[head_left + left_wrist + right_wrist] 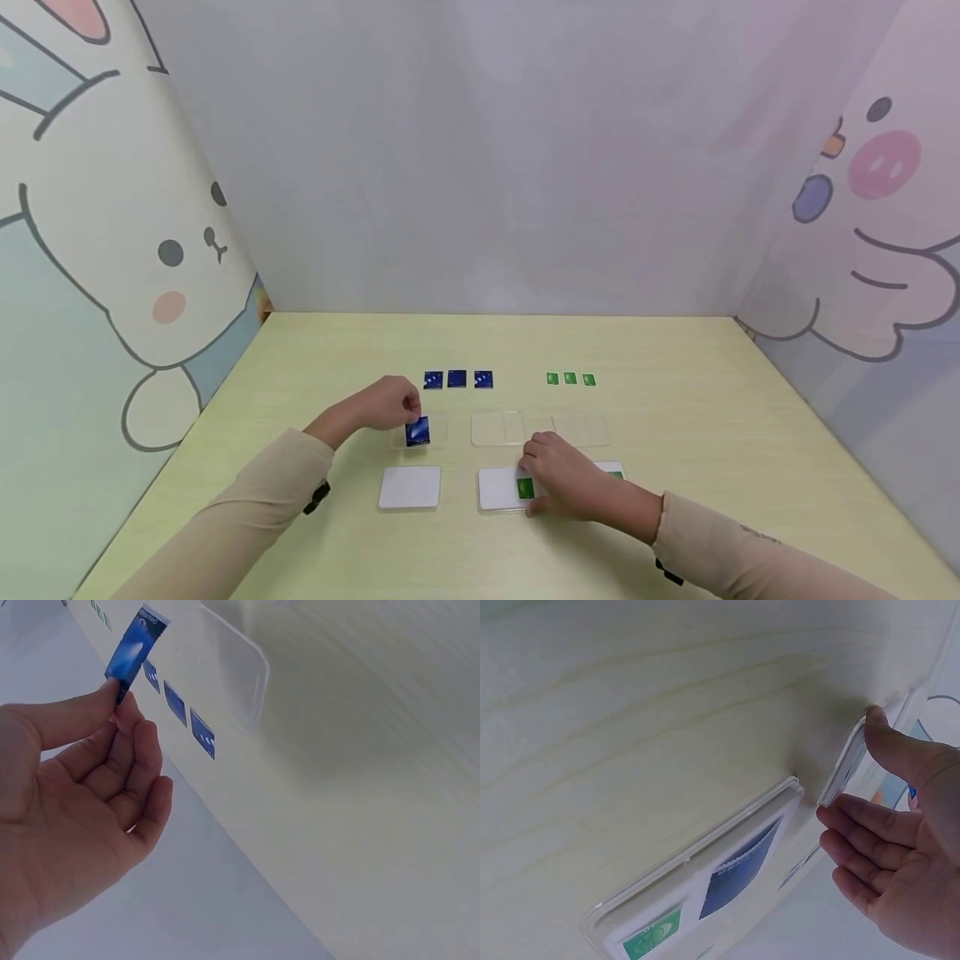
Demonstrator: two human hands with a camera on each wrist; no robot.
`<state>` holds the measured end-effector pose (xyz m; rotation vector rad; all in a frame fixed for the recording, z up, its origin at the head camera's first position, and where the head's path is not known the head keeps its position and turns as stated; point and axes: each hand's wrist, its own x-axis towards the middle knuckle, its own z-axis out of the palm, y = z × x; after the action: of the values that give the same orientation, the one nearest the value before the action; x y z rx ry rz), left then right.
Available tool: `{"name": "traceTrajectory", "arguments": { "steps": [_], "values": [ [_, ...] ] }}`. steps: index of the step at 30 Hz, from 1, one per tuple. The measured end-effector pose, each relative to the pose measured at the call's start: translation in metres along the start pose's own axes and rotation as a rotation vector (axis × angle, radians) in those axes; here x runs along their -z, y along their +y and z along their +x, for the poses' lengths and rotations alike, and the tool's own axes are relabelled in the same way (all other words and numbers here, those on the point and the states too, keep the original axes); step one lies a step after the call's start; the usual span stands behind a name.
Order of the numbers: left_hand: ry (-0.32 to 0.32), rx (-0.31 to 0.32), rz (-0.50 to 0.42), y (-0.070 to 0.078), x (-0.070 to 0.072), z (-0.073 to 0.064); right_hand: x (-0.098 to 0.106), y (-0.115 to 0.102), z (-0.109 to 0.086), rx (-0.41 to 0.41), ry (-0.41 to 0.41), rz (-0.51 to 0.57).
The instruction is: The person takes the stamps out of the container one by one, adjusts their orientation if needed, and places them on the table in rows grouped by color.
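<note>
My left hand (386,402) pinches a small blue packet (417,431) between thumb and fingertips, above a clear plastic tray (441,428). In the left wrist view the packet (136,646) stands up from the fingertips. My right hand (562,475) spans a shallow clear case (497,490) with a white inside, thumb on the near edge and fingers on the far one. A green square (525,488) lies in that case beside the hand. The right wrist view shows the hand (900,832) gripping the case (846,761) by its edges.
Behind are three blue packets (457,379) and three green squares (571,378) in rows. Clear trays (487,429) lie in the middle. A white-filled case (409,487) stands front left; another, partly hidden, holds a blue packet (739,874) and a green square (652,935).
</note>
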<state>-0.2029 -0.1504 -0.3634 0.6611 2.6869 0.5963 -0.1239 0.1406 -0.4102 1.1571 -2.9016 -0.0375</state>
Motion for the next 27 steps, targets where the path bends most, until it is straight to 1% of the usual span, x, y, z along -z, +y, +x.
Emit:
{"name": "traceTrajectory", "arguments": {
  "steps": [3,4,5,10,11,16,20,27],
  "values": [
    [-0.003,-0.004,0.012,0.0,0.003,0.001,0.0,0.0,0.0,-0.001,-0.002,-0.003],
    [0.005,-0.023,0.016,-0.001,0.004,0.0,0.0,0.0,0.0,0.0,-0.002,-0.005],
    [0.001,-0.025,0.018,-0.001,0.005,0.001,0.0,0.0,0.0,0.001,-0.003,-0.006],
    [-0.006,-0.024,0.02,-0.001,0.008,0.003,0.0,0.0,0.001,0.004,-0.008,-0.013],
    [-0.016,-0.008,0.017,0.0,0.009,0.004,0.0,0.0,0.001,0.003,-0.01,-0.014],
    [-0.031,-0.023,0.018,-0.004,0.012,0.009,0.0,0.0,0.0,-0.001,-0.017,-0.025],
    [-0.029,-0.019,0.019,-0.008,0.015,0.012,0.0,-0.001,0.0,-0.003,-0.019,-0.034],
    [-0.038,0.014,0.013,-0.016,0.019,0.017,-0.001,-0.001,0.001,-0.017,-0.025,-0.028]
  ]
}}
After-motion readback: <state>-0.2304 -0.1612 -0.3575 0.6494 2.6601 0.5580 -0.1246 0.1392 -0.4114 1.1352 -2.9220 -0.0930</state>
